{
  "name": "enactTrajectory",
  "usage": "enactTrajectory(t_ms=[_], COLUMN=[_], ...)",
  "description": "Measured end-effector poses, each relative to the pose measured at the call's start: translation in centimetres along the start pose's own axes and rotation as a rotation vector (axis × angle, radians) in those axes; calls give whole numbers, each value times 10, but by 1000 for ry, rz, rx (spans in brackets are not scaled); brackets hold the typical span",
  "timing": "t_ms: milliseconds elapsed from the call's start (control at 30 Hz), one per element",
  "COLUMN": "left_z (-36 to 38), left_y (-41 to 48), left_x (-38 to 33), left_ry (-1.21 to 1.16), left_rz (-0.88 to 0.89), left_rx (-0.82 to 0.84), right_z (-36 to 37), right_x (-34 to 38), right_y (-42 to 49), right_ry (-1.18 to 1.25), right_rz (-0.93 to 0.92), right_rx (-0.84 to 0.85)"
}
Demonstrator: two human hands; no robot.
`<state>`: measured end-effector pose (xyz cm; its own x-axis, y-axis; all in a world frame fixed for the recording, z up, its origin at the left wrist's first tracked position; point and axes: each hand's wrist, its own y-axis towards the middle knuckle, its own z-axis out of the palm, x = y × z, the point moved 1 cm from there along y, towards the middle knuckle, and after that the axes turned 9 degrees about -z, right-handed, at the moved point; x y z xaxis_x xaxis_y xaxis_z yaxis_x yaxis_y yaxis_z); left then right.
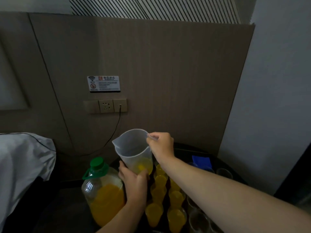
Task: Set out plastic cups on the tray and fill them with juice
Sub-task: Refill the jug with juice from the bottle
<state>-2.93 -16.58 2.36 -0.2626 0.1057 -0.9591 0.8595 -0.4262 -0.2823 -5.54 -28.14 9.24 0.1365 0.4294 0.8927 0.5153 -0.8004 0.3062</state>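
— What's in your hands?

— The same thing in both. My right hand (160,145) grips the handle at the rim of the translucent jug (133,147), fingers curled tight round it. My left hand (134,181) wraps the jug's lower part, thumb on the near side and fingers round the far side.

— Is the jug tipped?

— It leans a little, spout toward my left. A little juice (143,165) sits in its bottom.

— Where are the cups?

— The filled cups (158,192) stand close together in two rows running toward me, just right of my left hand, all yellow with juice. The jug's base is at the far end of those rows. The tray (166,185) shows only as dark strips between them. Further right, under my right forearm, stand the empty cups (196,217), clear and too dim to count.

— And the big bottle?

— The bottle (102,190) stands upright just left of my left wrist, green cap (96,163) on, about half full of juice.

— Anything else?

— A blue thing (202,161) lies beyond the cups; I can't tell what it is. On the wall panel there's a socket (106,105), a black cable (116,130) plugged in beside it, and a small sign (103,84) above. White bedding (25,165) lies at my left.
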Motion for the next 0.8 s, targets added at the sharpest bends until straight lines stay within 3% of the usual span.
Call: enactTrajectory(t_ms=[600, 800], left_z=[18, 18], left_y=[43, 62], left_x=[26, 48], left_ry=[61, 112], left_rz=[-100, -130], left_rx=[-25, -101], right_z=[69, 84], right_x=[-63, -90], right_y=[30, 29], right_ry=[77, 94], right_rz=[159, 196], right_rx=[22, 78])
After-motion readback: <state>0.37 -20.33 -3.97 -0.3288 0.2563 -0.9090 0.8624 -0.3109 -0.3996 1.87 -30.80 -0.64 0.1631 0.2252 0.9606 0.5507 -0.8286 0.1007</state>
